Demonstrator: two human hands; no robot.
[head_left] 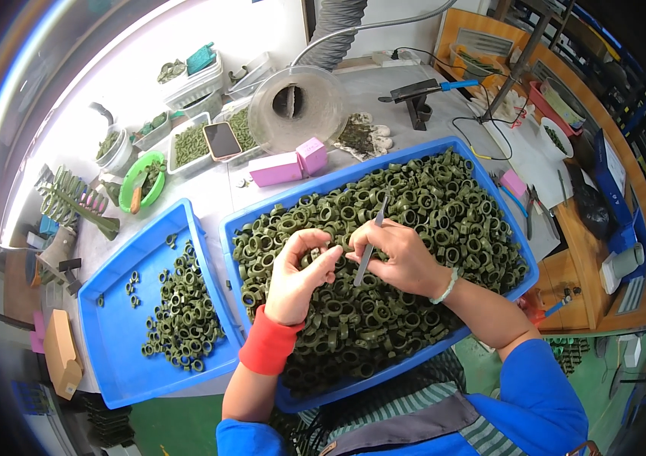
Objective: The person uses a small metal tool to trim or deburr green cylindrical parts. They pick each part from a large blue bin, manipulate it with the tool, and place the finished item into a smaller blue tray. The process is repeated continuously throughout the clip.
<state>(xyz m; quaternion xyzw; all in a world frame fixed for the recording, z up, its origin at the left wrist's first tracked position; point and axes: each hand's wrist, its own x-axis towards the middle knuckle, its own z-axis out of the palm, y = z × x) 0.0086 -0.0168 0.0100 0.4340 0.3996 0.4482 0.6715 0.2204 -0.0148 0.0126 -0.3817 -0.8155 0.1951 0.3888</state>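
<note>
My right hand grips a thin, flat grey metal tool, which slants upright between its fingers and thumb. Close by on its left, my left hand is curled with thumb and fingertips drawn together; whatever they hold is too small and hidden to name. Both hands are over a large blue tray heaped with dark green ring-shaped parts. A second blue tray stands at the left, with a smaller pile of green rings and several loose ones.
Behind the large tray are pink blocks, a phone on clear tubs, a clear round hood and a glove. A green basin stands at the left. Pliers and cables lie at the right.
</note>
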